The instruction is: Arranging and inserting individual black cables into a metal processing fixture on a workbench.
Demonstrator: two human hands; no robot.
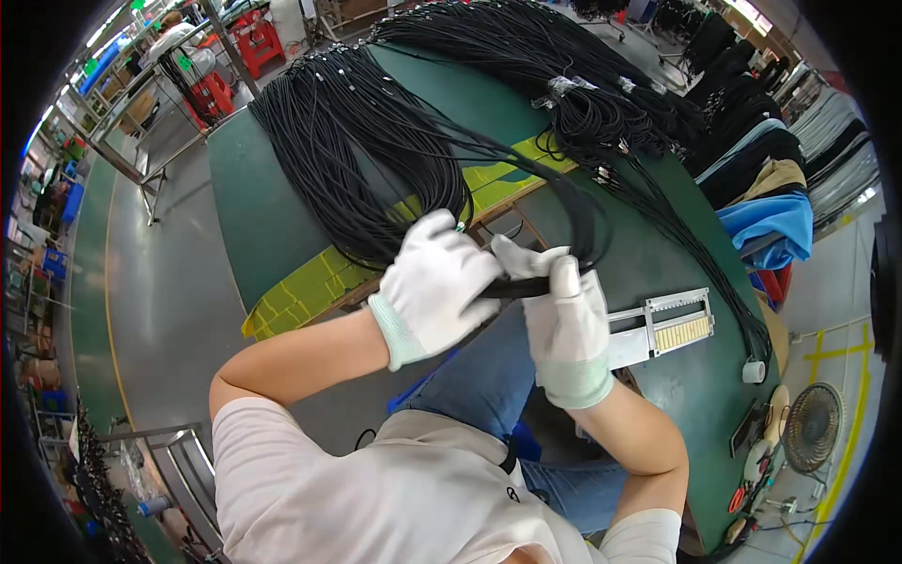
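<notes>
- White knit gloves with pale green cuffs cover both hands, which meet just above the person's lap, at the near edge of the green table [272, 207].
- Left hand [434, 282] — forearm bare, coming in from the lower left, wrist bent, fingers curled down and closed over a short black bundle of cables [512, 288] that runs sideways between the two hands.
- Right hand [564, 315] — forearm rising from the lower right, fingers pointing up and wrapped round the other end of the same bundle; the thumb side presses against the left glove.
- From that grip a loop of black cable [587, 221] arches up and over the right hand, joining the long sheaf of black cables [366, 141] spread across the table toward the far edge.
- A second heap of black cables [601, 103] lies farther right, with small white tags near its top.
- Yellow strips [310, 282] run diagonally across the table edge, partly under the sheaf.
- Just right of the right hand sits a metal jig with a pale comb-like block [672, 329].
- A blue cloth [775, 221] hangs at the far right; a small fan [813, 425] stands on the floor below it.
</notes>
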